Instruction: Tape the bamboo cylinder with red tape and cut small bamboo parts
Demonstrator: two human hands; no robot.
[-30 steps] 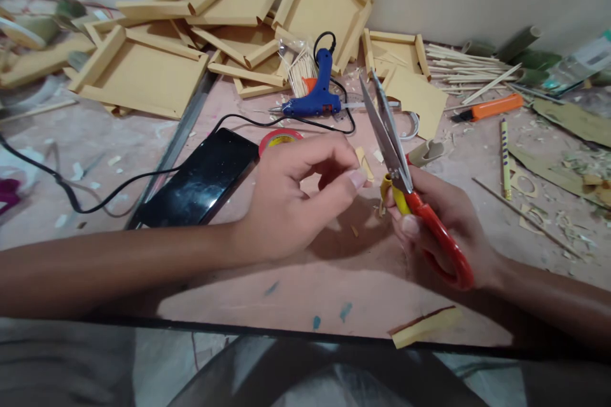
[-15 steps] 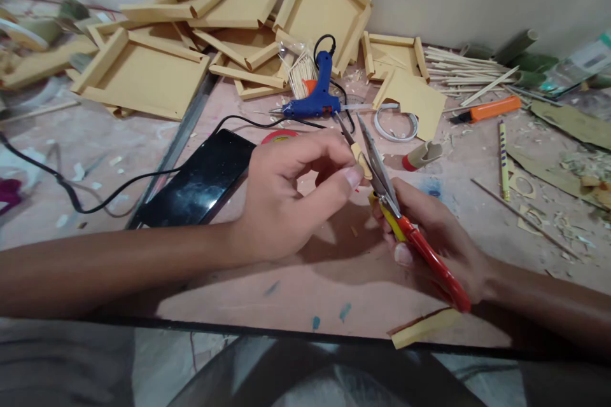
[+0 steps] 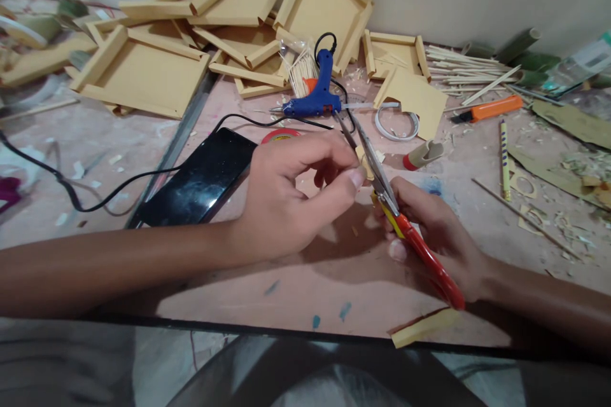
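My right hand (image 3: 434,235) is closed round the red and yellow handles of a pair of scissors (image 3: 422,248). Their blades point up and away, slightly apart. A small piece of tan cardboard (image 3: 363,162) is pinched between the thumb and fingers of my left hand (image 3: 296,197), and part of it lies between the blades. Behind my left hand, a roll of red tape (image 3: 280,135) is partly covered. Left of that hand a black smartphone (image 3: 198,181) lies on the table. Below the scissors, a folded cardboard strip (image 3: 424,329) rests near the table's front edge.
A blue glue gun (image 3: 315,98) with a black cord lies at the middle back, before stacked cardboard trays (image 3: 143,76). On the right are thin wooden sticks (image 3: 468,73), an orange cutter knife (image 3: 494,109), a pencil (image 3: 504,162) and scraps. A bamboo piece (image 3: 424,155) stands beyond my right hand.
The scissor blades have closed partway on the small cardboard piece, and a cut bit now shows beyond them. The red handle has shifted slightly left. My left hand has barely moved.
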